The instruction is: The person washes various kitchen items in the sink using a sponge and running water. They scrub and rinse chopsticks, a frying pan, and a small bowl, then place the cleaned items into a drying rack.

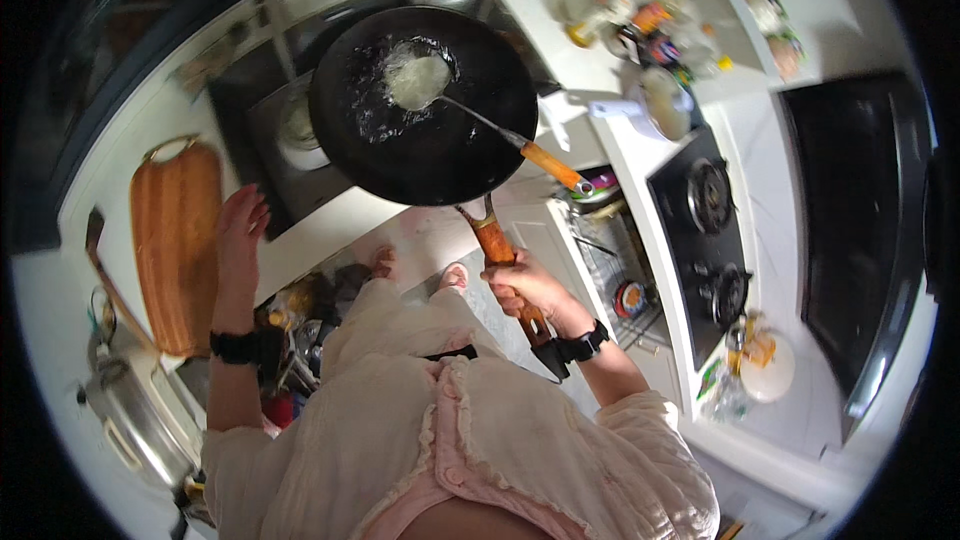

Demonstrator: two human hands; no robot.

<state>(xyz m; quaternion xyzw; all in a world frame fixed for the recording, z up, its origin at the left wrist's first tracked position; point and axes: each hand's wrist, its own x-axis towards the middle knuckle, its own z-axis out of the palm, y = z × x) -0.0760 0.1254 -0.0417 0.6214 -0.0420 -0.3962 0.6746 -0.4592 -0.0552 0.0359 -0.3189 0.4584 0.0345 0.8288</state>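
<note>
My right hand (525, 285) grips the wooden handle (495, 241) of a large black wok (360, 157), which is above the sink area and the counter edge. Inside the wok lies a ladle (417, 82) with a metal shaft and an orange-brown wooden grip (553, 168); the grip rests across the wok's rim. Shiny liquid surrounds the ladle's bowl. My left hand (244, 221) is raised to the left of the wok, fingers apart and holding nothing, near a wooden cutting board (178, 240).
A gas stove (694, 232) is set in the right counter. Bottles and jars (660, 37) crowd the upper right, beside a light-coloured pot (664, 109). A large metal pot (139, 420) stands at lower left. An open drawer with racks (622, 262) is right of the wok handle.
</note>
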